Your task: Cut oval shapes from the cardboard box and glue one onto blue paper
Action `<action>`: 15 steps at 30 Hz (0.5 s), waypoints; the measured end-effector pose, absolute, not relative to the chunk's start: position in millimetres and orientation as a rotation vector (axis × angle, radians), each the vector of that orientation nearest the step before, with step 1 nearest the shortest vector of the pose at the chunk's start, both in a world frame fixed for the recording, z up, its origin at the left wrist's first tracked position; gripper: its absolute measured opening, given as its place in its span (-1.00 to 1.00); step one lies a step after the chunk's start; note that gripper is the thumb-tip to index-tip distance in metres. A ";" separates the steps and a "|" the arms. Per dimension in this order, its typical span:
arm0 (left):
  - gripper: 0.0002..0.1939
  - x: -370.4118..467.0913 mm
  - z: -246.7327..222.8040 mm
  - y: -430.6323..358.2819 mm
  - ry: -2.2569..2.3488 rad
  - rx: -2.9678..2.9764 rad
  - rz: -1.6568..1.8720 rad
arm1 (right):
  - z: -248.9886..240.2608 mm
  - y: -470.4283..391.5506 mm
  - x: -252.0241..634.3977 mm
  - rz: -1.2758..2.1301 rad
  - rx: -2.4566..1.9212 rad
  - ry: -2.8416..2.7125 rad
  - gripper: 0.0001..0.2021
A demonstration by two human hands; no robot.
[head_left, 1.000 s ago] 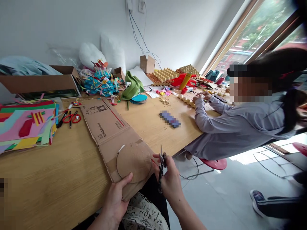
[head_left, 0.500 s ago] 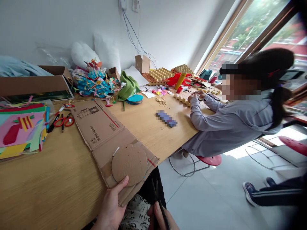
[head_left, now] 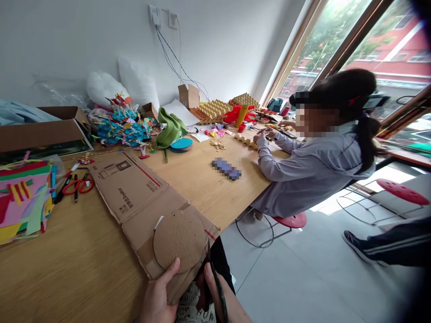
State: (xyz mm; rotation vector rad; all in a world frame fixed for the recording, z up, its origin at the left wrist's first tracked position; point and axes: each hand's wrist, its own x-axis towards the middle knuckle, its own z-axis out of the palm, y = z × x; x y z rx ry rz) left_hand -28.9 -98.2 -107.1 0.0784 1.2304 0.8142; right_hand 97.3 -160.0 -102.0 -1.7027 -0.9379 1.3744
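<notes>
A round cardboard disc [head_left: 178,240] lies on a larger flattened cardboard sheet [head_left: 141,193], which reaches over the table's near edge. My left hand [head_left: 160,287] grips both at the near end, its thumb pressed on the disc's rim and its fingers hidden underneath. In my right hand [head_left: 224,291] is a pair of black-handled scissors [head_left: 220,287], held by the handles. Their blades point up along the right side of the cardboard, close to the disc's edge; I cannot tell whether they are biting into the sheet.
To the left lie coloured felt sheets [head_left: 23,202] and red-handled scissors [head_left: 78,185]. A green cloth [head_left: 170,128], blue discs [head_left: 181,145] and egg trays [head_left: 215,109] stand farther back. A person in a grey jacket [head_left: 303,166] sits at the right, working with both hands. A phone-like blurred object [head_left: 226,168] lies mid-table.
My right hand has raised the scissors from below the cardboard to its right edge beside the disc. The blades look closer together. My left hand keeps its hold, and the view has shifted slightly right.
</notes>
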 end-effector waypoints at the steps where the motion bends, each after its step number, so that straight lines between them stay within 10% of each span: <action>1: -0.39 -29.1 -109.7 -97.9 1.224 0.069 0.809 | -103.2 -160.4 98.2 1.389 -1.704 -0.958 -0.31; 15: -0.37 -24.1 -108.6 -100.6 1.246 0.011 0.812 | -123.7 -175.5 98.9 1.380 -1.792 -0.698 -0.34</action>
